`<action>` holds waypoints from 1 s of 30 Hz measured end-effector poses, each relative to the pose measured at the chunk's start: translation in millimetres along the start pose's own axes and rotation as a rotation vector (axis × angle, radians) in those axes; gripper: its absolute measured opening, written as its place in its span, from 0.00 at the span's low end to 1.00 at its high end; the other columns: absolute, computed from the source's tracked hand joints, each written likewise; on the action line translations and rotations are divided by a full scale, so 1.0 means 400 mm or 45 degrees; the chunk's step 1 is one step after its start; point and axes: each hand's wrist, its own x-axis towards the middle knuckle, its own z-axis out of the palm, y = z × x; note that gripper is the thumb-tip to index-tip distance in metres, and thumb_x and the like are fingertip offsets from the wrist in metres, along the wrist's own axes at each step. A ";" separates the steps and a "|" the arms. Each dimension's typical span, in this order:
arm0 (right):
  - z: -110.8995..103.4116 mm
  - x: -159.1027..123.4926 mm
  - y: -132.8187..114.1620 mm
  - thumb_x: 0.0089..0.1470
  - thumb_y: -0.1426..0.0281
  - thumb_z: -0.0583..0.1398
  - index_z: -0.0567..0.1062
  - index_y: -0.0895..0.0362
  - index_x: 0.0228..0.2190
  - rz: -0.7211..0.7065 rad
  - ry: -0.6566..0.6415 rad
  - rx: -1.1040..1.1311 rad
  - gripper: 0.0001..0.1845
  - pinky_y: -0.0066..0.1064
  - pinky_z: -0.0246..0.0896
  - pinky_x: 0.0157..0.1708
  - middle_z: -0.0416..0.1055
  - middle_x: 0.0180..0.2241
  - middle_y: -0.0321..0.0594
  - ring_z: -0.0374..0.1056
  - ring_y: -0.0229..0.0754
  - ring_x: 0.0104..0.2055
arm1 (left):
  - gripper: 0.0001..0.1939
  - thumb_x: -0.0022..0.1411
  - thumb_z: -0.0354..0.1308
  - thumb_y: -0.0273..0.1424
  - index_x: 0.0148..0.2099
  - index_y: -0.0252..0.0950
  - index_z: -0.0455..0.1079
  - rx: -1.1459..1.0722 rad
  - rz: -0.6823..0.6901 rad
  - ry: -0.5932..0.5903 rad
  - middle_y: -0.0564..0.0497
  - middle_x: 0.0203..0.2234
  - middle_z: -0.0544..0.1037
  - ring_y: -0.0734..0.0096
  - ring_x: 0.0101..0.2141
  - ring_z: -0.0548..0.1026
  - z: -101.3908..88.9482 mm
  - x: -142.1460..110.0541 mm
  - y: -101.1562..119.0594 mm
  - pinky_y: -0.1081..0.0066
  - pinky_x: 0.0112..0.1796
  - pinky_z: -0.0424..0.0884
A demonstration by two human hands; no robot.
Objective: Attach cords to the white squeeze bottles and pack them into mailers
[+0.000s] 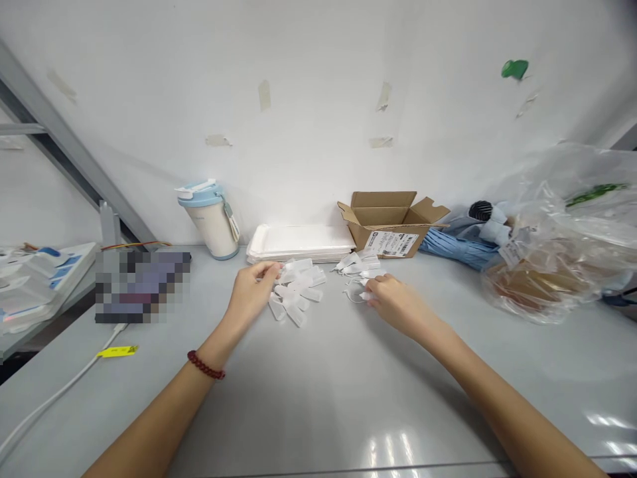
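My left hand point(253, 289) reaches to the left edge of a heap of small translucent plastic pieces point(296, 290) on the grey table point(318, 398). Its fingertips pinch one of the pieces at the top of the heap. My right hand point(391, 300) rests on the table beside a second, smaller cluster of clear pieces point(357, 264). Its fingers curl around a small white piece point(365, 295) next to a thin clear ring. A red bead bracelet point(206, 366) circles my left wrist.
A stack of white foam trays point(298, 243) lies against the wall. An open cardboard box point(391, 226) stands right of it, a blue-lidded cup point(212, 218) to its left. Crumpled clear plastic bags point(562, 239) and blue cloth point(455, 249) fill the right. A white cable point(54, 398) runs at left.
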 end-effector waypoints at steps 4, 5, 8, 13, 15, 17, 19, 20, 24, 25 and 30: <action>0.005 -0.017 -0.028 0.55 0.73 0.55 0.74 0.59 0.36 -0.132 0.110 0.098 0.08 0.31 0.58 0.33 0.72 0.38 0.48 0.66 0.49 0.44 | 0.15 0.58 0.50 0.38 0.35 0.34 0.74 0.187 0.271 -0.148 0.51 0.24 0.76 0.71 0.26 0.70 0.019 -0.052 0.037 0.73 0.29 0.63; 0.006 -0.022 -0.036 0.55 0.73 0.55 0.74 0.59 0.36 -0.191 0.175 0.166 0.08 0.31 0.58 0.34 0.72 0.38 0.47 0.66 0.48 0.44 | 0.15 0.59 0.50 0.37 0.37 0.34 0.74 0.192 0.329 -0.235 0.52 0.24 0.75 0.71 0.26 0.70 0.026 -0.066 0.043 0.73 0.28 0.63; 0.003 -0.038 -0.056 0.55 0.71 0.55 0.73 0.59 0.38 -0.338 0.331 0.462 0.10 0.32 0.59 0.35 0.73 0.35 0.44 0.66 0.45 0.40 | 0.16 0.59 0.51 0.37 0.45 0.35 0.72 0.174 0.417 -0.487 0.53 0.24 0.75 0.74 0.23 0.68 0.046 -0.099 0.050 0.75 0.26 0.63; -0.017 -0.056 -0.078 0.57 0.67 0.52 0.75 0.56 0.36 -0.421 0.196 1.048 0.12 0.26 0.57 0.27 0.73 0.32 0.38 0.66 0.38 0.32 | 0.17 0.60 0.51 0.38 0.47 0.36 0.70 0.090 0.352 -0.640 0.53 0.24 0.74 0.74 0.22 0.68 0.059 -0.116 0.045 0.74 0.24 0.62; -0.021 -0.058 -0.080 0.58 0.66 0.51 0.75 0.56 0.34 -0.385 0.143 1.171 0.13 0.26 0.57 0.27 0.73 0.30 0.37 0.66 0.37 0.31 | 0.15 0.60 0.50 0.38 0.44 0.36 0.72 0.053 0.305 -0.660 0.53 0.22 0.73 0.74 0.21 0.67 0.057 -0.113 0.048 0.74 0.24 0.61; -0.023 -0.058 -0.079 0.57 0.66 0.51 0.75 0.57 0.31 -0.314 0.159 1.226 0.14 0.26 0.57 0.26 0.72 0.28 0.36 0.66 0.37 0.30 | 0.14 0.61 0.49 0.38 0.39 0.36 0.72 0.053 0.286 -0.691 0.53 0.21 0.73 0.74 0.20 0.66 0.052 -0.110 0.053 0.74 0.23 0.61; -0.023 -0.056 -0.075 0.57 0.66 0.52 0.74 0.57 0.29 -0.243 0.215 1.251 0.13 0.26 0.56 0.27 0.71 0.26 0.36 0.66 0.37 0.30 | 0.15 0.62 0.48 0.38 0.33 0.36 0.72 0.073 0.295 -0.711 0.54 0.21 0.72 0.76 0.19 0.65 0.048 -0.108 0.057 0.74 0.23 0.61; -0.024 -0.055 -0.073 0.56 0.66 0.52 0.74 0.57 0.28 -0.218 0.244 1.261 0.12 0.26 0.57 0.27 0.71 0.25 0.35 0.66 0.37 0.30 | 0.15 0.62 0.48 0.38 0.32 0.36 0.71 0.075 0.297 -0.721 0.54 0.22 0.72 0.76 0.19 0.65 0.047 -0.108 0.059 0.74 0.23 0.61; -0.030 -0.055 -0.071 0.55 0.66 0.53 0.72 0.57 0.25 -0.169 0.278 1.298 0.12 0.26 0.57 0.27 0.70 0.23 0.35 0.66 0.37 0.29 | 0.15 0.60 0.52 0.40 0.29 0.35 0.71 -0.014 0.212 -0.751 0.54 0.22 0.72 0.78 0.18 0.64 0.045 -0.108 0.061 0.75 0.22 0.61; -0.032 -0.056 -0.073 0.54 0.66 0.54 0.72 0.57 0.24 -0.167 0.273 1.306 0.12 0.26 0.57 0.27 0.69 0.22 0.35 0.66 0.37 0.29 | 0.15 0.59 0.53 0.40 0.27 0.35 0.70 -0.043 0.182 -0.749 0.54 0.20 0.71 0.78 0.18 0.63 0.045 -0.108 0.062 0.75 0.22 0.60; -0.031 -0.063 -0.084 0.55 0.65 0.54 0.73 0.57 0.25 -0.210 0.268 1.342 0.12 0.25 0.58 0.27 0.69 0.22 0.35 0.66 0.37 0.29 | 0.17 0.59 0.53 0.42 0.28 0.35 0.71 -0.202 0.083 -0.752 0.56 0.14 0.63 0.77 0.18 0.60 0.044 -0.107 0.066 0.75 0.22 0.58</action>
